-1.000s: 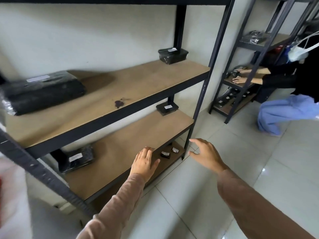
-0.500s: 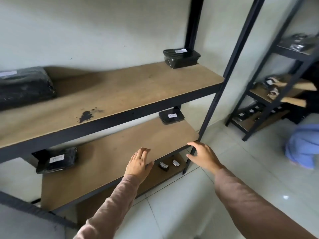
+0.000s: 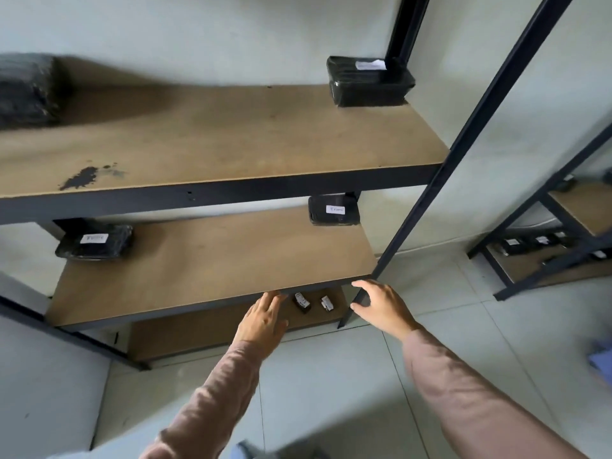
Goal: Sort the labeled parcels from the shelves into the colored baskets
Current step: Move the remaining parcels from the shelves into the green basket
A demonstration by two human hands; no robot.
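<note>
Black plastic wraps every parcel on this dark metal rack, and the front post [image 3: 463, 144] at its right corner serves to place them all. Just left of the post's foot, on the lowest board [image 3: 198, 336], lie two small parcels [image 3: 302, 301] with white labels, side by side and slightly apart. The left hand [image 3: 263, 321] reaches in further left of the post, fingers straight and close together, holding nothing; its fingertips pass under the front edge of the middle board [image 3: 215, 260] and are just short of the nearer small parcel. The right hand [image 3: 381, 306] hovers beside the post's foot, fingers spread wide and loosely curved, empty; whether its forefinger touches the board's corner I cannot tell. Left of the post and higher, a flat parcel [image 3: 333, 211] sits at the back of the middle board, with a wide parcel [image 3: 94, 241] far to the left. On the top board [image 3: 231, 137] a boxy parcel [image 3: 369, 82] stands behind the post, and a blurred bundle [image 3: 26, 91] lies farthest left. Right of the post stands a second rack [image 3: 563, 233] holding more labelled packets.
</note>
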